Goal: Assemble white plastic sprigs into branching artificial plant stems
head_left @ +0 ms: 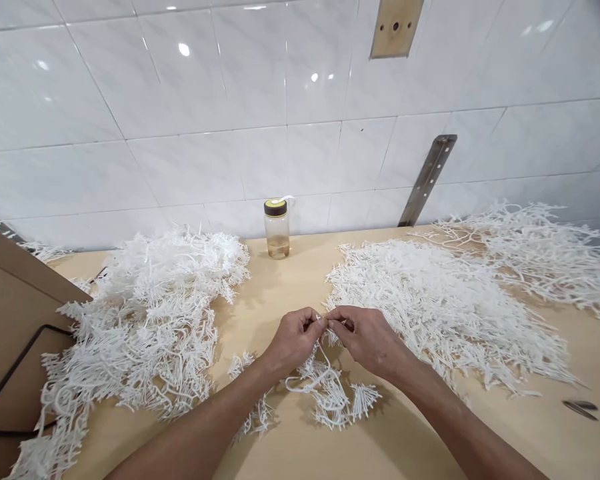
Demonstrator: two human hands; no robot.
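My left hand (294,337) and my right hand (367,337) meet over the middle of the wooden table (300,287). Both are closed in a pinch on the same white plastic branching piece (330,393), whose comb-like twigs hang down and spread on the table below my wrists. A large heap of the same white pieces (150,320) lies to the left. Another wide heap (440,313) lies to the right, its edge touching my right hand.
A small clear bottle with a dark lid (277,228) stands at the back by the white tiled wall. A brown cardboard box (10,313) sits at the left edge. A small dark metal tool (580,408) lies at right. A metal bracket (427,179) leans on the wall.
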